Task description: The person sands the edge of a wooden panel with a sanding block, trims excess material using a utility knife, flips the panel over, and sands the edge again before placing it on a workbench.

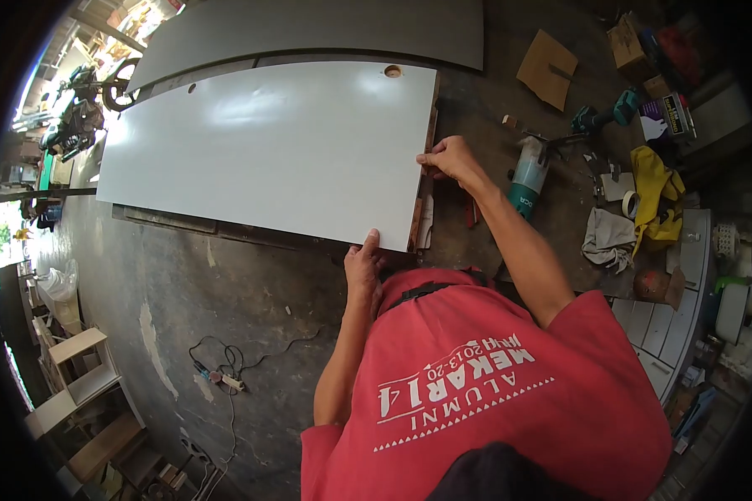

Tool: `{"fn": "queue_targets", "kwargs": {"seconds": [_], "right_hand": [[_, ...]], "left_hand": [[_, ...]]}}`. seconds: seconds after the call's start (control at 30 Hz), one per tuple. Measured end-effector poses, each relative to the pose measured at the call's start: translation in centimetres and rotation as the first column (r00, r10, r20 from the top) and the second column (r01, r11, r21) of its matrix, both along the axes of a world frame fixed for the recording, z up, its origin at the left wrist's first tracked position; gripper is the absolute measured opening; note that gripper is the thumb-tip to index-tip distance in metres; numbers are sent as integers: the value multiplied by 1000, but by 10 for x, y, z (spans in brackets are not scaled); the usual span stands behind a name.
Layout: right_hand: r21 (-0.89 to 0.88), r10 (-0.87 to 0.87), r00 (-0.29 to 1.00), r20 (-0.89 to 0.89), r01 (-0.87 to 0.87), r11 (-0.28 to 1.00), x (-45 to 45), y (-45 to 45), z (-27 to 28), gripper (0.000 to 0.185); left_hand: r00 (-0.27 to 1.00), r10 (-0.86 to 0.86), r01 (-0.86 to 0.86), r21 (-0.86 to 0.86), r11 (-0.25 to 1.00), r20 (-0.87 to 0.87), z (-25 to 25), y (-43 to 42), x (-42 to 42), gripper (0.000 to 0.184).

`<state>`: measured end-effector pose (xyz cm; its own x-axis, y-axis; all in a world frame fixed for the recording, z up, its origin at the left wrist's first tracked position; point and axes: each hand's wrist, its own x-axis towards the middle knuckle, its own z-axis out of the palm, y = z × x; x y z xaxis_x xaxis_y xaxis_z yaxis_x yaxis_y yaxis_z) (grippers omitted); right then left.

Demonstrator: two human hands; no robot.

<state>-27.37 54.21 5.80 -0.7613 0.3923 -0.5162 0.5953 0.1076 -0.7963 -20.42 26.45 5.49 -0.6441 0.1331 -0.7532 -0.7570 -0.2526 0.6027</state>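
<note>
Left hand point(361, 267) grasps the panel point(267, 150) at its near edge; right hand point(453, 159) pinches its end edge. Steady, even pressure advised.

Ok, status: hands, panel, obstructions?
Left hand at near edge of white panel, thumb on top. Right hand at its right edge. Green power tool beside right forearm.

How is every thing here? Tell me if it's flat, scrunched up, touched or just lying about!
White panel: flat, with two holes.
Left hand: holding the panel's near edge, thumb on top.
Right hand: fingertips at the panel's right end.
Power tool: lying down; can't tell if it's on.
Yellow cloth: rumpled.
Pale rag: scrunched up.
Floor cord: loosely looped.
</note>
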Motion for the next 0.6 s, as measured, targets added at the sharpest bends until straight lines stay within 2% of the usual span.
{"fn": "queue_targets", "kwargs": {"seconds": [0.13,0.2,0.23,0.3,0.6], "right_hand": [[29,6,1000,-14,-6,1000,8,-4,9,36],[-99,19,1000,-14,-20,995,20,-5,14,38],[-99,18,1000,-13,-19,995,26,-9,11,38],[-183,105,994,17,-100,978,35,-18,7,38],[-107,66,997,34,-62,992,36,-31,7,34]], "left_hand": [[1000,-4,4,2,1000,2,-7,-2,1,44],[1000,-13,13,2,1000,-21,-8,-3,1,50],[999,-16,16,4,1000,-47,-8,-3,1,56],[999,-14,14,-2,1000,-46,-10,-3,0,56],[999,-23,23,-1,1000,-36,-14,-3,0,53]]}}
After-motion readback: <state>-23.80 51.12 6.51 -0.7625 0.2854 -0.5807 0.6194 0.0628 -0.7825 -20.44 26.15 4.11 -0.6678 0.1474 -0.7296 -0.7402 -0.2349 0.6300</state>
